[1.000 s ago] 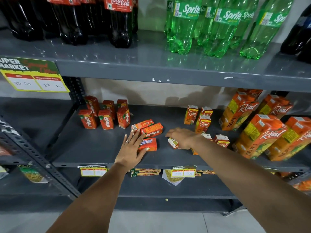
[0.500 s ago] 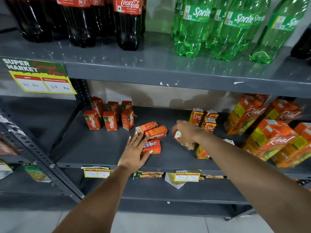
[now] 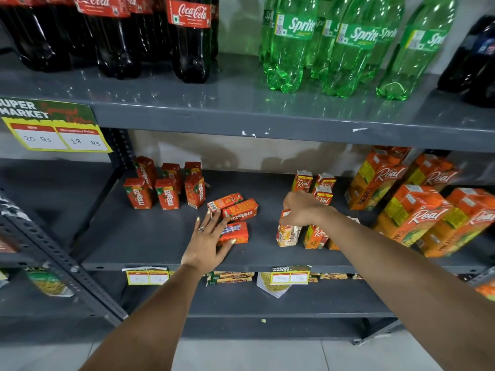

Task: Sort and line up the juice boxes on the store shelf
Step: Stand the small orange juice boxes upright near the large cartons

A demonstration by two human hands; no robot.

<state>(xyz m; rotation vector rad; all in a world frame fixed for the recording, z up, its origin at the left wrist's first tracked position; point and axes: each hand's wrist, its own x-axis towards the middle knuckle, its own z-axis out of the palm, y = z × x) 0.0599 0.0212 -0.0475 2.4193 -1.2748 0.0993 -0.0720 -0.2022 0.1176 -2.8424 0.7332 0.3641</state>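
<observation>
- Up comes the small Real carton (image 3: 288, 234) — a second ago it lay flat under the right hand (image 3: 304, 210), and now it stands upright on the middle shelf (image 3: 150, 236), the fingers clamped over its top.
- That right grip is narrow and closed on the carton's upper end; the carton's base looks to be touching the shelf, though I can't be sure.
- Just beside it on the right, another small Real carton (image 3: 316, 236) stands partly behind the right forearm.
- Behind the hand, three more small Real cartons (image 3: 302, 181) stand upright near the back wall.
- Left hand (image 3: 210, 243) has barely shifted: it lies spread wide and flat, holding nothing, fingertips resting on the fallen Maaza boxes (image 3: 241, 210).
- Three Maaza boxes lie on their sides there, two touching at the back and one nearer the shelf edge, part covered by the fingers.
- Over on the left, the standing Maaza boxes (image 3: 166, 194) form two rows of three, all upright.
- Far right, the big Real Pineapple cartons (image 3: 409, 212) lean tilted, crowded against each other.
- Up top, Coca-Cola bottles (image 3: 191, 38) on the left, Sprite bottles (image 3: 289, 46) on the right.
- A price tag (image 3: 53, 127) reading 20 Rs and 18 Rs hangs off the upper shelf's edge at left.
</observation>
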